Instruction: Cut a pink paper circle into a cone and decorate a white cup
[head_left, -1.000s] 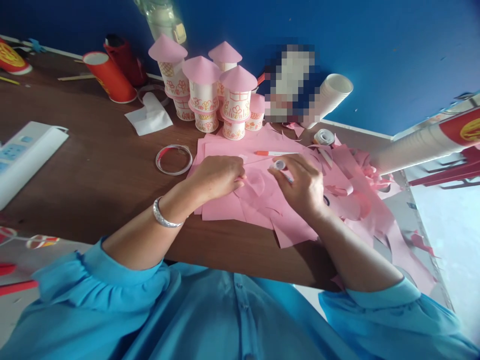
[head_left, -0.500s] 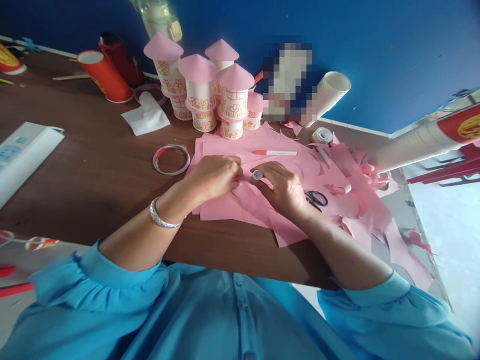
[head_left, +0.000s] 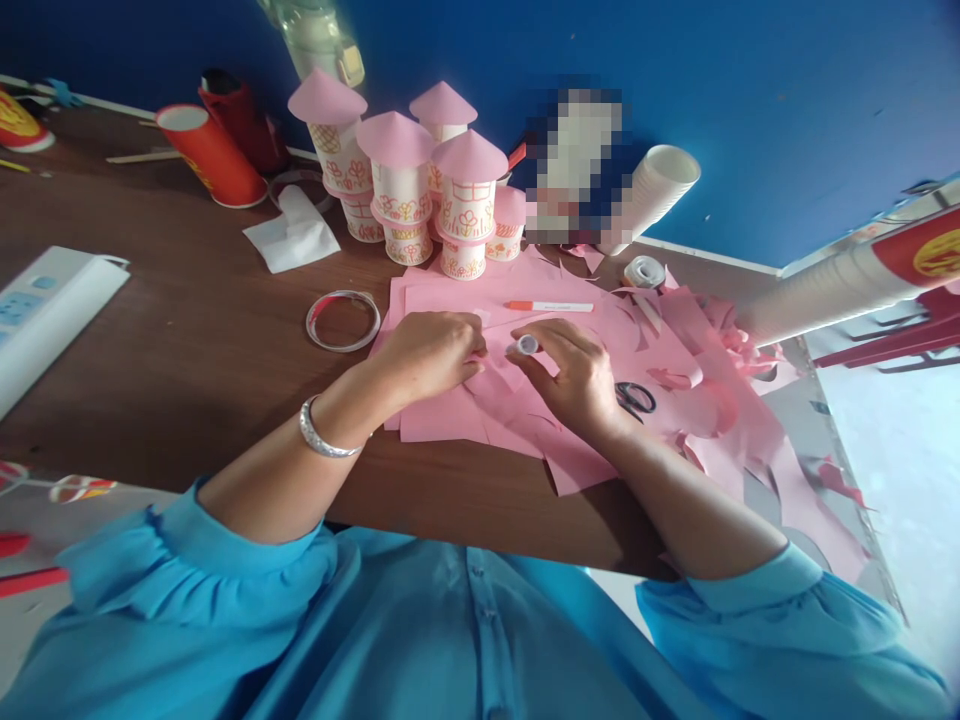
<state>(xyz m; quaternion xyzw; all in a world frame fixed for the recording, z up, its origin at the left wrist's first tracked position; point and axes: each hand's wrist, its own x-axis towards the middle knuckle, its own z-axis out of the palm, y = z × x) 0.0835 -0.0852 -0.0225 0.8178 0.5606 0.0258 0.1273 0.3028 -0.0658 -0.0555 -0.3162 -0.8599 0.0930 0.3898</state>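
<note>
My right hand pinches a small white tube-shaped thing between thumb and fingers, its round end turned toward me. I cannot tell its exact kind. To the left, just apart from it, my left hand is closed with its fingers curled downward over the pink paper. Whatever those fingers hold is hidden. Behind the hands, an orange-and-white marker lies on the paper. Black-handled scissors rest beside my right wrist, partly covered by it.
Several paper-cup towers with pink cone roofs stand at the back. A tape roll lies to the left, near a white tissue. Pink scraps spread over the right side. Stacked white cups lean by the blue wall.
My right hand has moved slightly right, away from my left hand, and the white tube has tilted so its open end shows more. My left hand stays nearly still.
</note>
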